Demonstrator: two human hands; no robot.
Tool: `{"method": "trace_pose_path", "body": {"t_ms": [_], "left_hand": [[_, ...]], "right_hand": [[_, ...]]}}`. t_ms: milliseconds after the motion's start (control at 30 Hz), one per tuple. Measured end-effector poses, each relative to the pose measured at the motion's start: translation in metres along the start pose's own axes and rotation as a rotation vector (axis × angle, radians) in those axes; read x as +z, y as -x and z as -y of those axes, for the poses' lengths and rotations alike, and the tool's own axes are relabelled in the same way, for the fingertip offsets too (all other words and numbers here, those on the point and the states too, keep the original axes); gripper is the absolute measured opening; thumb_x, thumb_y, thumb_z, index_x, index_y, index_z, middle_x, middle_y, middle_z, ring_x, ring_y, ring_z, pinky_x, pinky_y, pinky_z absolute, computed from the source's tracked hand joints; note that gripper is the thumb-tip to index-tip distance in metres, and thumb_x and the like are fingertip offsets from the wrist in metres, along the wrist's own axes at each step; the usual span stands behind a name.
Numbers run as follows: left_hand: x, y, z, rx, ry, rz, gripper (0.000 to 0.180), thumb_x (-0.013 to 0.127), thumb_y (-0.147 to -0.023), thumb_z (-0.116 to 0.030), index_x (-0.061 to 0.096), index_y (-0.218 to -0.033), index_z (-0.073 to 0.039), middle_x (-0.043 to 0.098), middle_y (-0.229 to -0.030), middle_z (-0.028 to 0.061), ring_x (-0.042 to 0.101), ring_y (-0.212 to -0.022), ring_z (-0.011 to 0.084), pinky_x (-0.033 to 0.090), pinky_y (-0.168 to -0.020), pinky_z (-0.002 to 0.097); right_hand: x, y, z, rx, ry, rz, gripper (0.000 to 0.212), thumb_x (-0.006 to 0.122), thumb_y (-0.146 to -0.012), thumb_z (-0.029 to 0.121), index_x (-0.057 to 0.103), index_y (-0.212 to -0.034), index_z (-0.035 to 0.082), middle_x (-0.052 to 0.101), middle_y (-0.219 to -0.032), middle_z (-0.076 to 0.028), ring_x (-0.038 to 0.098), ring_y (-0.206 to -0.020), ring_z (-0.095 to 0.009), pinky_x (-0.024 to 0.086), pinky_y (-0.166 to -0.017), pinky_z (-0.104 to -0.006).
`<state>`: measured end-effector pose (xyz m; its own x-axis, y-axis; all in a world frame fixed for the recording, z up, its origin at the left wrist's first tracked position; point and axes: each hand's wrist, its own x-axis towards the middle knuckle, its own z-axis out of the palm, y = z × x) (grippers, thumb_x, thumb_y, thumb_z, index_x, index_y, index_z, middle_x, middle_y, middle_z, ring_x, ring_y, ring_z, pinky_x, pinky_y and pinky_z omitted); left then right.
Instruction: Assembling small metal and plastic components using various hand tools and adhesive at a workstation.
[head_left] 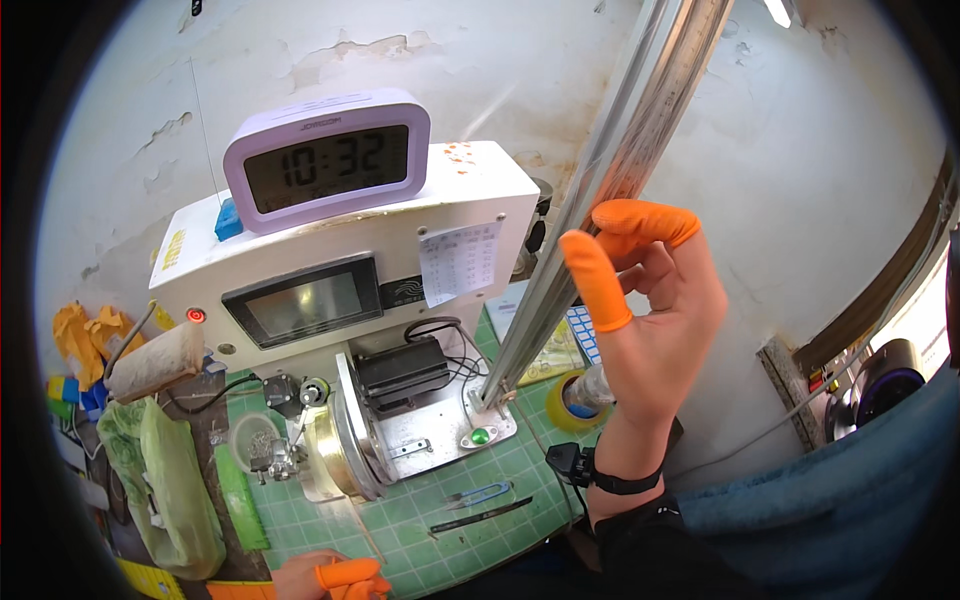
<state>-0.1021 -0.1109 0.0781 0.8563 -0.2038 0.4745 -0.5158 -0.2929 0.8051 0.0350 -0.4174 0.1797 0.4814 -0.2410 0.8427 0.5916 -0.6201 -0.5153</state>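
Note:
My right hand (650, 310) is raised beside the slanted metal rail (600, 190), with orange finger cots on thumb and index finger. Those two tips come together in a pinch near the rail, and the other fingers curl inward; whatever they hold is too fine to see. Low in the view, my left hand (325, 578) is at the green cutting mat's (420, 550) near edge, its orange-capped fingers closed. What they hold, if anything, is hidden. Between the hands stands a white machine (400, 240) with a spool of gold-coloured wire (328, 445) on its front.
Blue-handled snips (480, 494) and black tweezers (482, 515) lie on the mat. A lilac digital clock (330, 160) tops the machine. A yellow tape roll (572, 402) sits right of the rail's foot. At left are a green plastic bag (165, 490) and a grey-white roller (155, 362).

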Motion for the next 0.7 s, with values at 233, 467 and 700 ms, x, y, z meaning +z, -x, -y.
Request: {"method": "trace_pose_path", "body": {"t_ms": [233,467,700], "left_hand": [[-0.002,0.009,0.008,-0.077,0.148,-0.029,0.018,0.071,-0.095,-0.01,0.075,-0.103,0.005,0.07,-0.072,0.0112,0.065,-0.058,0.0185,0.049,-0.058,0.0273],[-0.006,0.016,0.018,-0.098,0.14,-0.02,0.023,0.069,-0.098,-0.015,0.074,-0.105,0.006,0.07,-0.073,0.0118,0.066,-0.059,0.0168,0.05,-0.058,0.0258],[-0.006,0.019,0.017,-0.136,0.163,-0.044,0.024,0.069,-0.098,-0.015,0.074,-0.107,0.007,0.069,-0.071,0.0103,0.064,-0.056,0.0156,0.049,-0.056,0.0253]], "right_hand": [[-0.013,0.006,-0.002,0.139,-0.252,-0.02,0.013,0.075,-0.092,-0.001,0.068,-0.102,-0.001,0.069,-0.092,-0.002,0.063,-0.08,-0.007,0.05,-0.069,-0.0207],[-0.024,0.01,-0.002,0.143,-0.225,-0.06,0.01,0.071,-0.092,-0.004,0.067,-0.102,-0.002,0.068,-0.094,-0.004,0.064,-0.085,-0.01,0.052,-0.077,-0.0246],[-0.046,0.071,-0.039,0.386,-0.601,0.057,0.011,0.073,-0.088,-0.004,0.065,-0.096,-0.002,0.068,-0.094,-0.007,0.059,-0.077,-0.009,0.045,-0.071,-0.0228]]}}
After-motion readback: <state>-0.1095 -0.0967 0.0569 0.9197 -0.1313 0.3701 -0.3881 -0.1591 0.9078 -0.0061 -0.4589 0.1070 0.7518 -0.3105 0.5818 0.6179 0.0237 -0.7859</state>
